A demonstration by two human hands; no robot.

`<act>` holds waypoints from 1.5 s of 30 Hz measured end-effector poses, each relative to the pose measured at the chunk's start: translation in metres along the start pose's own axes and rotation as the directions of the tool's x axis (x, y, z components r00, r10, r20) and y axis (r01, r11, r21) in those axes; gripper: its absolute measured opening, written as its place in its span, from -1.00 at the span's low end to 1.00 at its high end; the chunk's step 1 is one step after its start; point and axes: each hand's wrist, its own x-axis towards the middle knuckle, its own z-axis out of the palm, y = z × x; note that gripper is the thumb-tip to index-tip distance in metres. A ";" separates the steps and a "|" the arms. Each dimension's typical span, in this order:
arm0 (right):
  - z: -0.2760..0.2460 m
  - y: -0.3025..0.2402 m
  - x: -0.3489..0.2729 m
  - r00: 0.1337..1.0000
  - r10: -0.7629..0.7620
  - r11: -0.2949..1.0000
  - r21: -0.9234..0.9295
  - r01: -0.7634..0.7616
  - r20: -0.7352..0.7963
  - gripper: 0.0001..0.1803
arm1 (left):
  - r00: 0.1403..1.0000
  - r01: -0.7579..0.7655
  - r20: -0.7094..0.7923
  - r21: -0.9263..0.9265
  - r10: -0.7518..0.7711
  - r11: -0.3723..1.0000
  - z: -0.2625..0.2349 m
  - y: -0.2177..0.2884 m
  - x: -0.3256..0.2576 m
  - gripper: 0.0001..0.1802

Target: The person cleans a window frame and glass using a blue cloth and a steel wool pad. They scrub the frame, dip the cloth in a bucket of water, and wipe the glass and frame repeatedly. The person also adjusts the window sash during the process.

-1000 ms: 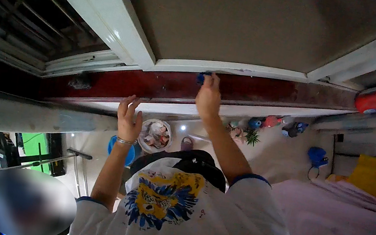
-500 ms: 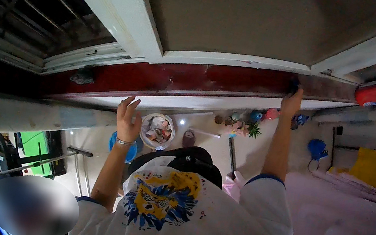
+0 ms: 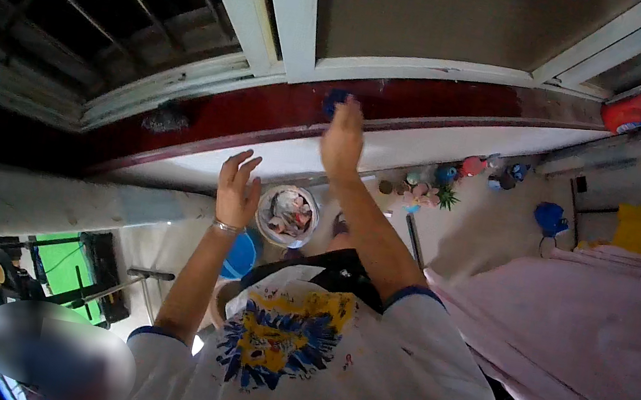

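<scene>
My right hand (image 3: pixel 343 140) is over the dark red windowsill (image 3: pixel 266 119), its fingers closed on a dark blue item (image 3: pixel 337 102), perhaps a brush or a bunched cloth. The hand hides part of it, and it rests on the sill. My left hand (image 3: pixel 237 193) hangs in the air in front of the sill's edge, fingers spread and holding nothing. Farther left on the sill lies a crumpled grey wad (image 3: pixel 167 118). A red bottle (image 3: pixel 628 113) lies at the sill's right end.
Below stand a lined bin (image 3: pixel 258 228) full of rubbish and a blue bucket (image 3: pixel 241 254). Flowerpots with a small green plant (image 3: pixel 447 197) line the wall. White window frames (image 3: pixel 288 12) rise behind the sill. A pink cover (image 3: pixel 570 327) spreads at the right.
My right hand has swept left along the sill with the dark blue item, from near the red bottle to the middle. My left hand stays open, and my body has shifted slightly.
</scene>
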 end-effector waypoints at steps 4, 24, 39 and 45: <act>-0.017 0.007 0.020 0.956 0.227 0.923 0.272 -0.272 0.186 -0.55 | 1.000 0.001 -0.020 -0.007 -0.001 1.000 -0.009 0.009 0.004 -0.56; -0.090 0.267 0.118 0.924 0.374 0.902 -0.200 -0.383 -0.082 -0.60 | 0.961 0.241 -0.153 0.074 -0.228 0.968 0.049 0.070 0.008 -0.57; -0.053 0.107 0.080 0.915 0.301 0.916 0.185 -0.356 0.269 -0.69 | 0.984 0.153 -0.104 0.071 -0.146 0.986 0.030 0.049 0.015 -0.58; -0.101 0.199 0.095 0.969 0.238 0.971 -0.002 -0.239 -0.064 -0.66 | 0.984 0.143 -0.112 0.054 -0.136 0.988 0.028 0.045 0.009 -0.57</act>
